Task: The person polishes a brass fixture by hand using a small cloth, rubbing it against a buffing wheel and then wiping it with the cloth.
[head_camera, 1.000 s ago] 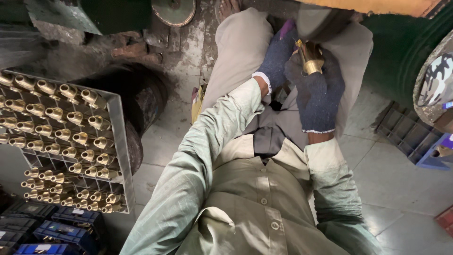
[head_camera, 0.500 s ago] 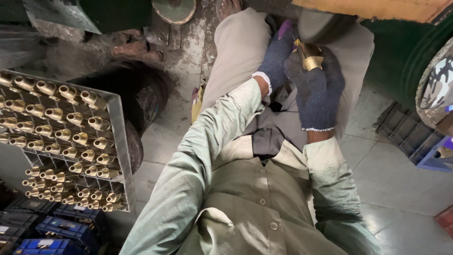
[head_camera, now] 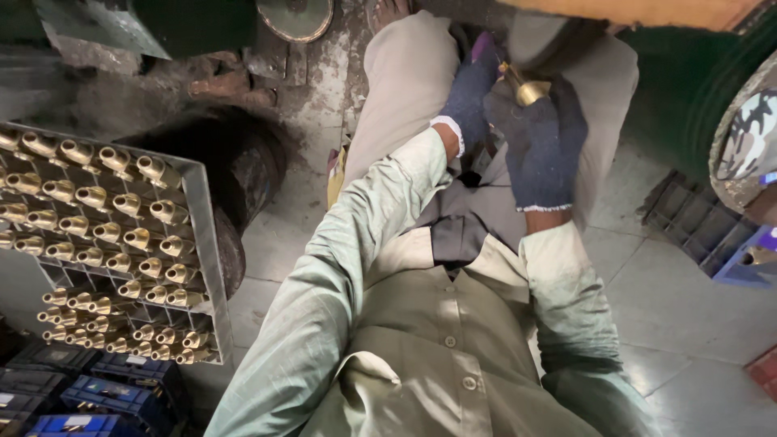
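Both dark knitted-gloved hands, left hand and right hand, pinched 1 small brass fitting; firm, level grip advised.

brass fitting mostly hidden by gloved hands, wheel cut by top edge, tray cut at left

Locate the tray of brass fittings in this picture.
The metal tray of brass fittings sits at the left of the head view, beside the person's left sleeve, above blue crates.
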Motion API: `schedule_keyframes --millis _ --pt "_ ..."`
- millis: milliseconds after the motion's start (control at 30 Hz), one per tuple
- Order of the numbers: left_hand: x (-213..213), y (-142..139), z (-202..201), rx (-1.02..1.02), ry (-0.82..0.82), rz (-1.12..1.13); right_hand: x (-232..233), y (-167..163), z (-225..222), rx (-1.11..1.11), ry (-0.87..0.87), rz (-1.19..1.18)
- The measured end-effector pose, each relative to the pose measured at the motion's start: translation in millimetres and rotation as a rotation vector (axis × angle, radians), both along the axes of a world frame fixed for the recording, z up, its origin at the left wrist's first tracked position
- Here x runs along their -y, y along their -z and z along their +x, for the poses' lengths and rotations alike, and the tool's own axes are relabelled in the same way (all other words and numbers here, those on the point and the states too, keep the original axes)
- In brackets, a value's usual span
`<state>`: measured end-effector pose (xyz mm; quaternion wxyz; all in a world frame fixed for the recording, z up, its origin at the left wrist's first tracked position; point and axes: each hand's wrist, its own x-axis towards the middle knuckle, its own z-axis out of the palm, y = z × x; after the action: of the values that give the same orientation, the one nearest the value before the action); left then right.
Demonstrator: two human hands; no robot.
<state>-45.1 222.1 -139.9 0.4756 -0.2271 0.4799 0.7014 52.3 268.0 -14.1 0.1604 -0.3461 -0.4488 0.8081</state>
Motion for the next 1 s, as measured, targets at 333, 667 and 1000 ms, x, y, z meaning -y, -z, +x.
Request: schedule_keyframes --millis 333,667,1000 --pt "22 -34 10 0.121 0.053 -0.031 -13 -51 34 0.406 -0.778 1.532" --pt "125 -203 83 -0.689 0.22 0.432 55 -109 190 0.3 -0.659 1.028" --pt "139 -234 94 -0.818 0.223 0.565 72 -99 212 -0.074 -0.491 0.345"
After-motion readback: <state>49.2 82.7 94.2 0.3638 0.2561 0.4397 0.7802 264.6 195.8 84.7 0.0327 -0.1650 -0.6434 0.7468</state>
